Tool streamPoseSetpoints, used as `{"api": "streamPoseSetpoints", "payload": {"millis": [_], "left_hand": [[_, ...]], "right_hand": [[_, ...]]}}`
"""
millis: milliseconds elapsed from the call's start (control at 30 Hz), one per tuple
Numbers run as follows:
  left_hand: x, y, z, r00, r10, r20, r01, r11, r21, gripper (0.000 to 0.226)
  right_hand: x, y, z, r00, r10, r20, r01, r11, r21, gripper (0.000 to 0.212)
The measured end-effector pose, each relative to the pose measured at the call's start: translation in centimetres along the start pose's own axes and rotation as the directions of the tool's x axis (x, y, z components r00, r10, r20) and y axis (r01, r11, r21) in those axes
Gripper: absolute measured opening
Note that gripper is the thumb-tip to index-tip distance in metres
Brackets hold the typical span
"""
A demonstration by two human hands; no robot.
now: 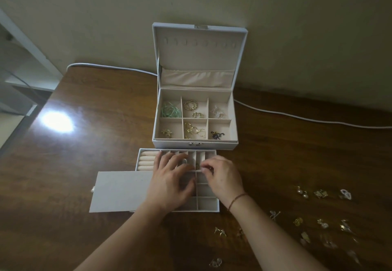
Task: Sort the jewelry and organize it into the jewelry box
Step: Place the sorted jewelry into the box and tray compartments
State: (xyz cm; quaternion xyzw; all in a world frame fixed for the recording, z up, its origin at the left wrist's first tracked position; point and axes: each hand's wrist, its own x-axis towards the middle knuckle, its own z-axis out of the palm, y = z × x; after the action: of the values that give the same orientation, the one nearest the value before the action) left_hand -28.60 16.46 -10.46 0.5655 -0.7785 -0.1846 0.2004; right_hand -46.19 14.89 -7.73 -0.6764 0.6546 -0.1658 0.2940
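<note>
Dark wooden bench [84,135] against a plain wall, jewelry box [195,120] open.

Both hands work over the divided tray [209,204] before the box: left hand [171,179] rests with fingers spread and relaxed, right hand [224,177] pinches a tiny piece, too small to identify. Such pieces look light, slippery, snag-prone; pinching by the post seems best. Box compartments hold green ribbon [170,109], gold hoops [191,104], rings [194,131]. Loose earrings [322,223] lie right.
</note>
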Motion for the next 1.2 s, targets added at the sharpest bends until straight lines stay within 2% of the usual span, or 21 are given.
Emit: {"api": "streamPoseSetpoints", "payload": {"millis": [233, 367, 533, 667, 800, 933, 1100, 1200], "left_hand": [[0.1, 0.1, 0.0, 0.999, -0.022, 0.024, 0.021, 0.999, 0.031, 0.035], [0.0, 0.1, -0.3, 0.999, 0.002, 0.039, -0.006, 0.997, 0.080, 0.038], [0.1, -0.2, -0.1, 0.998, 0.002, 0.060, -0.011, 0.991, 0.136, 0.045], [0.2, 0.1, 0.0, 0.999, 0.015, 0.033, -0.018, 0.995, 0.103, 0.043], [0.2, 0.1, 0.1, 0.999, 0.035, 0.003, -0.035, 0.996, 0.085, 0.044], [0.2, 0.3, 0.2, 0.999, 0.033, 0.003, -0.033, 0.995, 0.097, 0.047], [0.3, 0.5, 0.2, 0.999, 0.025, 0.030, -0.029, 0.991, 0.132, 0.051], [0.2, 0.9, 0.0, 1.000, 0.011, 0.028, -0.014, 0.992, 0.122, 0.051]], "right_hand": [[-0.3, 1.3, -1.2, 0.999, -0.040, 0.019, 0.039, 0.997, 0.062, 0.019], [-2.8, 1.8, -1.8, 0.987, -0.143, -0.068, 0.148, 0.986, 0.070, 0.018], [-9.7, 4.7, -2.1, 0.984, -0.126, -0.129, 0.124, 0.992, -0.029, 0.022], [-14.5, 9.0, -3.4, 0.957, -0.017, -0.288, 0.002, 0.999, -0.052, 0.020], [-17.0, 12.7, -5.7, 0.884, 0.218, -0.414, -0.232, 0.973, 0.017, 0.017], [-17.7, 15.1, -7.8, 0.804, 0.439, -0.400, -0.480, 0.877, -0.003, 0.030], [-17.0, 15.5, -8.3, 0.841, 0.445, -0.307, -0.519, 0.825, -0.224, 0.039], [-16.5, 15.5, -8.1, 0.854, 0.420, -0.308, -0.502, 0.821, -0.272, 0.037]]}}
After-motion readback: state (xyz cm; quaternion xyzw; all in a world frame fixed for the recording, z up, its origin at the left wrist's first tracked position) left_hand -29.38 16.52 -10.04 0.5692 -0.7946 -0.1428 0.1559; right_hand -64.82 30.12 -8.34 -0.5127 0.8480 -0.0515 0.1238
